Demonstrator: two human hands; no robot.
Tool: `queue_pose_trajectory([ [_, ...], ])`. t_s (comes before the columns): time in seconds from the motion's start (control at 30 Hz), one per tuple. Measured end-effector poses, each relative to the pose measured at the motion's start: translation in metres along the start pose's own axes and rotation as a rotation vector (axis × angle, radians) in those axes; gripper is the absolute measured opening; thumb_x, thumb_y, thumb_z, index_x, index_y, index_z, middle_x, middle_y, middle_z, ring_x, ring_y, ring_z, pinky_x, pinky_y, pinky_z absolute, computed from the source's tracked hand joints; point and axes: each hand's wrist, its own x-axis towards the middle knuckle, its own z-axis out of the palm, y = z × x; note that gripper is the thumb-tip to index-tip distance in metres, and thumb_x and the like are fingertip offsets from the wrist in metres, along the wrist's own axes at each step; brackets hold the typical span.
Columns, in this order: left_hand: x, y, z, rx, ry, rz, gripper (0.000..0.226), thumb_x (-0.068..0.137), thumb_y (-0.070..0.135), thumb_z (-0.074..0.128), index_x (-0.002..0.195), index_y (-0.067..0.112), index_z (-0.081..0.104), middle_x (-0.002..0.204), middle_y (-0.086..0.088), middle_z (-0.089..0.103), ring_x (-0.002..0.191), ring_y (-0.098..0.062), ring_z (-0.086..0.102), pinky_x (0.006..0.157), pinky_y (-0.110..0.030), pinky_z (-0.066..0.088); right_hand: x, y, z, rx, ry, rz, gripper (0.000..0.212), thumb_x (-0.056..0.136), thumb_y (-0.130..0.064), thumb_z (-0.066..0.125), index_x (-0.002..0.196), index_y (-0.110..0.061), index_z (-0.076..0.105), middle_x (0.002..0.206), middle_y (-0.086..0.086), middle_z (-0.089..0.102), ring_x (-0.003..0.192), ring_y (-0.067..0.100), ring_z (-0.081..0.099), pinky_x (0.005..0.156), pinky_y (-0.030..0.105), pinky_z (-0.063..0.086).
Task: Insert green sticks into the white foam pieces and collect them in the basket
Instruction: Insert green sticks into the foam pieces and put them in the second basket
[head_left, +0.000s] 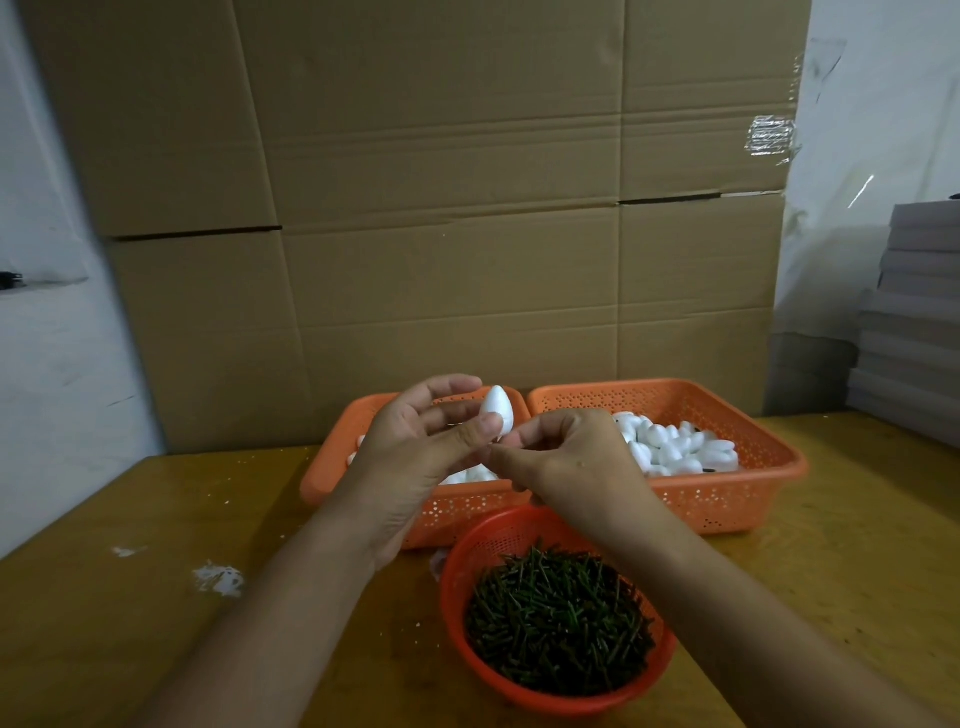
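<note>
Nearest on the wooden desk (130, 613) stands a round red colander (524, 525) heaped with short green sticks (558, 618); these look thin, stiff and very light, best pinched near one end so the other can be driven straight. Above it the left hand (415, 447) grips a white egg-shaped foam piece (497, 410) between thumb and fingers, narrow end up, while the right hand (566, 457) is curled with its fingertips pinched at the egg's base; whether a stick is in that pinch cannot be told. The foam is probably featherweight, crumbly and easily dented, so a gentle hold around its widest part suits it. Behind, two orange perforated baskets, left (332, 467) and right (727, 499), hold more foam eggs (675, 447). Cardboard sheets (441, 208) stand farthest. No writing or brand is readable anywhere.
</note>
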Motion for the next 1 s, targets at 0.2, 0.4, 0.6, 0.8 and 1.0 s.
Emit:
queue_pose_trajectory([
  [0.2, 0.0007, -0.0004, -0.001, -0.161, -0.063, -0.041, 0.04, 0.078, 0.011, 0.073, 0.117, 0.009, 0.063, 0.091, -0.012, 0.075, 0.081, -0.018, 0.073, 0.076, -0.027, 0.059, 0.0004, 0.0002, -0.0046, -0.016, -0.041, -0.049, 0.017, 0.083, -0.021, 0.079, 0.069, -0.012, 0.075, 0.056, 0.0, 0.066, 0.051, 0.004, 0.058, 0.054, 0.025, 0.046],
  [0.4, -0.0008, 0.0003, -0.0001, -0.257, -0.11, -0.11, 0.041, 0.08, 0.013, 0.068, 0.12, 0.009, 0.06, 0.092, -0.013, 0.074, 0.081, -0.017, 0.071, 0.078, -0.027, 0.059, 0.0016, 0.0006, -0.0067, 0.038, -0.112, -0.078, 0.018, 0.086, -0.016, 0.076, 0.069, -0.009, 0.074, 0.06, 0.006, 0.067, 0.052, 0.007, 0.057, 0.049, 0.02, 0.045],
  [0.6, -0.0015, 0.0015, 0.0016, -0.26, -0.111, -0.107, 0.043, 0.082, 0.016, 0.07, 0.123, 0.008, 0.059, 0.091, -0.009, 0.075, 0.078, -0.014, 0.07, 0.077, -0.027, 0.059, 0.0006, -0.0018, -0.0092, 0.123, -0.162, -0.044, 0.017, 0.087, -0.016, 0.075, 0.07, -0.012, 0.075, 0.068, 0.008, 0.071, 0.058, 0.007, 0.061, 0.05, 0.019, 0.046],
  [0.8, -0.0012, 0.0037, 0.0015, -0.145, -0.013, -0.008, 0.042, 0.067, 0.028, 0.084, 0.107, 0.021, 0.073, 0.103, -0.009, 0.074, 0.091, -0.017, 0.072, 0.082, -0.03, 0.059, 0.0024, -0.0019, -0.0085, 0.045, -0.038, -0.037, 0.02, 0.084, -0.018, 0.077, 0.067, -0.006, 0.073, 0.061, 0.015, 0.066, 0.052, 0.013, 0.056, 0.051, 0.025, 0.046],
  [1.0, -0.0035, 0.0044, 0.0015, 0.097, -0.029, 0.098, 0.039, 0.076, 0.022, 0.08, 0.113, 0.031, 0.071, 0.112, -0.003, 0.074, 0.098, -0.021, 0.073, 0.085, -0.034, 0.06, 0.0024, -0.0014, -0.0072, -0.012, -0.019, -0.05, 0.021, 0.082, -0.021, 0.078, 0.067, -0.008, 0.073, 0.067, 0.022, 0.067, 0.057, 0.02, 0.055, 0.057, 0.036, 0.044],
])
